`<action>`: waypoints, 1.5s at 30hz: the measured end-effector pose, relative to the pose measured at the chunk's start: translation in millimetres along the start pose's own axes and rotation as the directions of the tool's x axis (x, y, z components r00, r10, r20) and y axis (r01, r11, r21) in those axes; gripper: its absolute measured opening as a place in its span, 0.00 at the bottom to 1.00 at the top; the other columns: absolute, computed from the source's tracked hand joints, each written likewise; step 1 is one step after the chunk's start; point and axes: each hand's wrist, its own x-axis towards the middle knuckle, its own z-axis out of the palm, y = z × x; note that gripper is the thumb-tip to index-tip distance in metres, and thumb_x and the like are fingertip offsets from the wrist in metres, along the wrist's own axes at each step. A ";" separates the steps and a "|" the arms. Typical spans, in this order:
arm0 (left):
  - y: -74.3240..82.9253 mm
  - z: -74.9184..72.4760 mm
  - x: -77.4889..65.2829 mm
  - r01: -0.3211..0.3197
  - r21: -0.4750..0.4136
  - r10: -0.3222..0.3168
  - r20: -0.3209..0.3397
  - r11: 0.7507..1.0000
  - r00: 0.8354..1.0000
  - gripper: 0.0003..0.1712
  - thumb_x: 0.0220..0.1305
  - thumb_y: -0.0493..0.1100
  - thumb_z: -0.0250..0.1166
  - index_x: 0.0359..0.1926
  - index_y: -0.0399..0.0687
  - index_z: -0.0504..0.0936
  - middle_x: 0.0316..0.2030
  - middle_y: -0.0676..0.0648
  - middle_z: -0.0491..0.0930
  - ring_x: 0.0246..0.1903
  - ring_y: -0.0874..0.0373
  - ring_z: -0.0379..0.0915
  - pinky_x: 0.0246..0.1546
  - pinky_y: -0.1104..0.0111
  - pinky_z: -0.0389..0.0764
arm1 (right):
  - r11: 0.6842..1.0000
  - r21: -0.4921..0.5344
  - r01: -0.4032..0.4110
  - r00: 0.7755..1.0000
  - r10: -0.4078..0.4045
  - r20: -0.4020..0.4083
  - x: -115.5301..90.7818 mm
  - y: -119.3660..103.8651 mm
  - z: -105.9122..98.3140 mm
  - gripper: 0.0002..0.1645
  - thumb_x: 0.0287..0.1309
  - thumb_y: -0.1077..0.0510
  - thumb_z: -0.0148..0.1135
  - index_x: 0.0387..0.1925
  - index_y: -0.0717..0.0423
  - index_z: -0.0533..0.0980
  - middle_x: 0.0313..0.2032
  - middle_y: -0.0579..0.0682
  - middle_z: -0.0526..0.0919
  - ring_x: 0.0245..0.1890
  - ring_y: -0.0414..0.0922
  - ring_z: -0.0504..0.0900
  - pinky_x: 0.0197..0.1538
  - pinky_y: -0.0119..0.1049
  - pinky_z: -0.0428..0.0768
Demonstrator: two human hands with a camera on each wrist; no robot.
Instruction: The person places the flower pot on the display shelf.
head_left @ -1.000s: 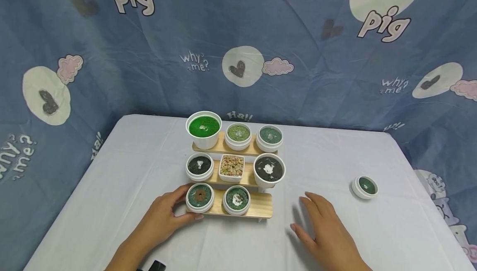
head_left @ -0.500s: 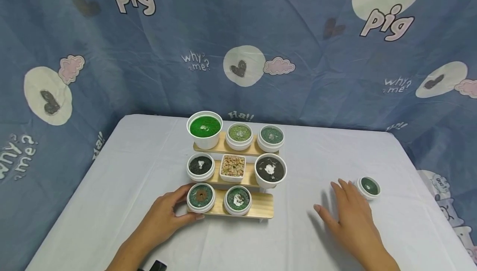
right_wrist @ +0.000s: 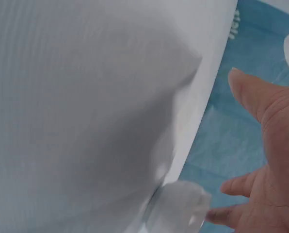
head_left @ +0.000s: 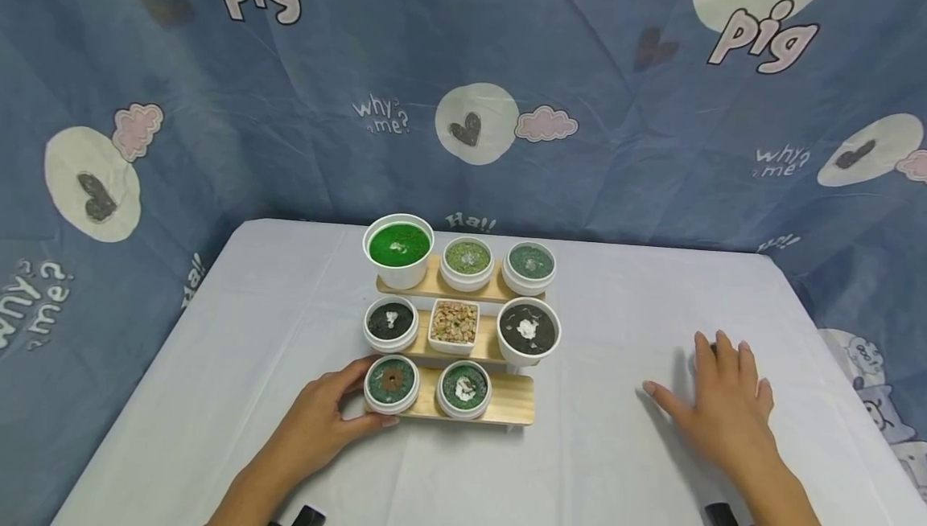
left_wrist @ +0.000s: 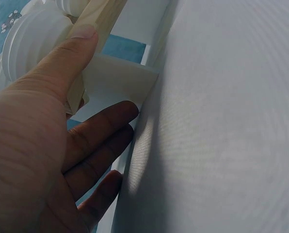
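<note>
My left hand (head_left: 319, 417) holds the left end of the lowest plank of a three-step wooden display stand (head_left: 510, 399). In the left wrist view, its thumb lies on the plank's edge (left_wrist: 105, 19) and the lower fingers hang below. Next to that hand on the plank sits a round white pot with a green top and brown ring (head_left: 392, 384). My right hand (head_left: 727, 401) is spread out over a small white pot (right_wrist: 176, 208), mostly hidden under the fingers in the head view. Those fingers are straight, two of them right at the pot in the right wrist view.
On the lowest plank stands another green-topped pot (head_left: 464, 390). The middle step bears a dark-topped pot (head_left: 391, 323), a square dish of grainy bits (head_left: 454, 326) and a dark cup (head_left: 529, 330). Three green-filled containers line the top step. White cloth (head_left: 601, 445) covers the table; a blue curtain (head_left: 615, 188) hangs behind.
My right hand has moved right and away from me, from beside the stand to over the lone small pot, covering it. The left hand keeps its place on the stand.
</note>
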 end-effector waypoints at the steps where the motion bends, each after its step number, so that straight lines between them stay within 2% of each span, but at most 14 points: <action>1: 0.2 0.0 0.1 -0.005 0.001 0.005 -0.002 1.000 1.000 0.43 0.49 0.63 0.83 0.66 0.58 0.81 0.54 0.59 0.86 0.50 0.53 0.82 0.51 0.49 0.80 | 1.000 -0.002 -0.016 1.000 0.016 0.014 0.7 3.0 -0.4 0.69 0.61 0.24 0.64 0.77 0.73 0.51 0.74 0.80 0.48 0.74 0.79 0.39 0.59 0.85 0.45; 7: 2.5 -1.8 0.5 -0.013 0.002 0.013 -0.007 1.000 1.000 0.44 0.49 0.63 0.83 0.66 0.58 0.80 0.54 0.58 0.86 0.51 0.53 0.83 0.51 0.48 0.81 | 0.997 -0.019 -0.073 0.995 0.074 0.072 8.4 17.7 -7.0 0.70 0.61 0.23 0.63 0.77 0.74 0.48 0.72 0.82 0.47 0.71 0.81 0.45 0.53 0.86 0.54; 12: 2.1 -0.9 0.2 -0.008 0.001 0.008 -0.005 1.000 1.000 0.44 0.49 0.63 0.83 0.66 0.58 0.80 0.53 0.59 0.86 0.51 0.54 0.82 0.52 0.49 0.81 | 0.998 0.009 -0.059 0.990 0.058 0.129 14.6 26.6 -11.7 0.62 0.70 0.34 0.62 0.77 0.76 0.46 0.70 0.83 0.48 0.62 0.84 0.59 0.52 0.82 0.65; 17: 0.9 0.0 0.4 -0.015 0.002 0.015 -0.010 1.000 1.000 0.44 0.48 0.61 0.84 0.66 0.58 0.80 0.53 0.59 0.86 0.51 0.54 0.82 0.52 0.50 0.81 | 1.000 0.005 -0.019 0.998 0.019 0.057 15.7 28.2 -9.5 0.47 0.70 0.53 0.64 0.73 0.79 0.54 0.67 0.84 0.56 0.58 0.85 0.66 0.55 0.77 0.69; 22: 0.9 -0.2 0.8 -0.004 -0.001 0.004 0.000 1.000 1.000 0.44 0.49 0.62 0.84 0.66 0.58 0.80 0.54 0.58 0.86 0.52 0.53 0.82 0.53 0.49 0.80 | 0.999 0.005 -0.052 0.999 0.052 0.011 14.6 25.5 -7.9 0.40 0.67 0.62 0.65 0.71 0.78 0.59 0.66 0.81 0.61 0.61 0.82 0.67 0.56 0.76 0.70; 27: 1.4 -1.0 1.0 0.010 -0.007 -0.010 0.012 1.000 1.000 0.45 0.49 0.62 0.83 0.67 0.57 0.80 0.55 0.57 0.86 0.53 0.51 0.82 0.54 0.47 0.80 | 0.998 0.018 -0.053 0.998 0.054 -0.019 13.7 24.1 -8.3 0.39 0.64 0.63 0.69 0.69 0.76 0.63 0.65 0.78 0.66 0.62 0.79 0.68 0.57 0.75 0.71; 33: 0.5 -1.7 0.8 0.021 -0.008 -0.021 0.018 1.000 1.000 0.45 0.48 0.62 0.84 0.67 0.58 0.80 0.55 0.60 0.85 0.53 0.54 0.81 0.54 0.48 0.80 | 0.998 0.013 -0.054 0.998 0.054 -0.043 12.6 24.4 -7.3 0.39 0.60 0.64 0.72 0.67 0.75 0.65 0.64 0.79 0.68 0.62 0.79 0.69 0.57 0.74 0.71; 45: -0.7 -1.2 1.1 0.002 -0.006 -0.002 0.006 1.000 1.000 0.44 0.47 0.61 0.84 0.66 0.59 0.80 0.54 0.62 0.86 0.52 0.56 0.82 0.53 0.50 0.80 | 0.997 0.015 -0.070 0.997 0.070 -0.021 10.5 21.7 -8.2 0.40 0.61 0.62 0.72 0.68 0.73 0.65 0.65 0.78 0.68 0.63 0.78 0.68 0.58 0.74 0.70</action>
